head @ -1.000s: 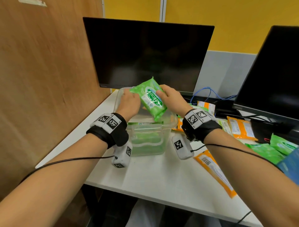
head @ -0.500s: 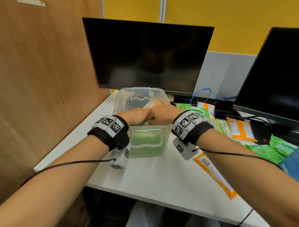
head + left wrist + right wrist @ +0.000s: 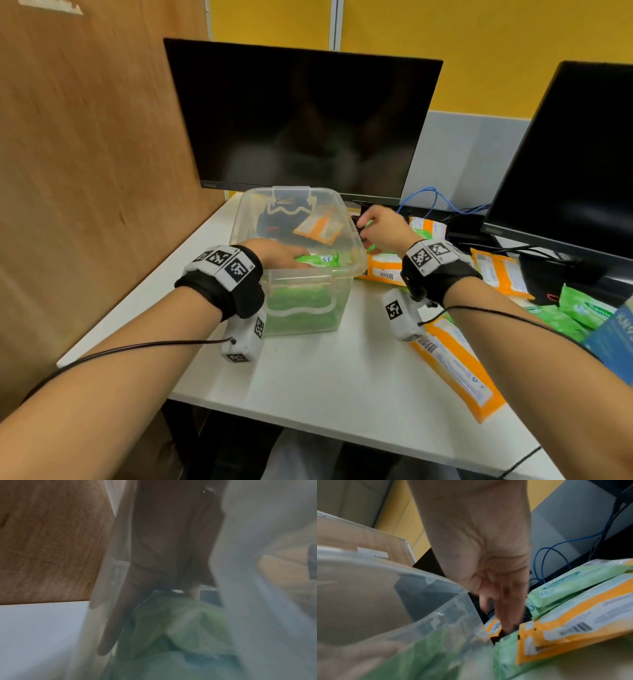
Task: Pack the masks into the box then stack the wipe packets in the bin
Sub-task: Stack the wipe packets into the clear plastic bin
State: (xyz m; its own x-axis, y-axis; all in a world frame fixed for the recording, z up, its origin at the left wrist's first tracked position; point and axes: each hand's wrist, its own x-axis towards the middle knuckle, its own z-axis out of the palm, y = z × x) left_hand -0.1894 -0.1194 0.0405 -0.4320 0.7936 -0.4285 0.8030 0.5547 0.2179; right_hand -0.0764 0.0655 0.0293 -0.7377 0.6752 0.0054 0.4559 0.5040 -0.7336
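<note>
A white desk (image 3: 308, 383) is standing against a wooden partition (image 3: 85, 154) and yellow wall, carrying two dark monitors (image 3: 301, 126). A clear plastic bin (image 3: 298, 308) is sitting near the desk's left edge, holding green wipe packets at its bottom and an orange packet (image 3: 318, 228) leaning against its far wall. More orange and green packets (image 3: 448, 363) are lying scattered to the bin's right. The left hand (image 3: 274, 253) is reaching inside the bin, touching a green wipe packet (image 3: 318, 258) at rim level; whether its fingers are gripping cannot be told. The right hand (image 3: 383, 228) is hanging just beside the bin's right wall, fingers (image 3: 506, 609) pointing down loosely toward the packets there, holding nothing plainly.
</note>
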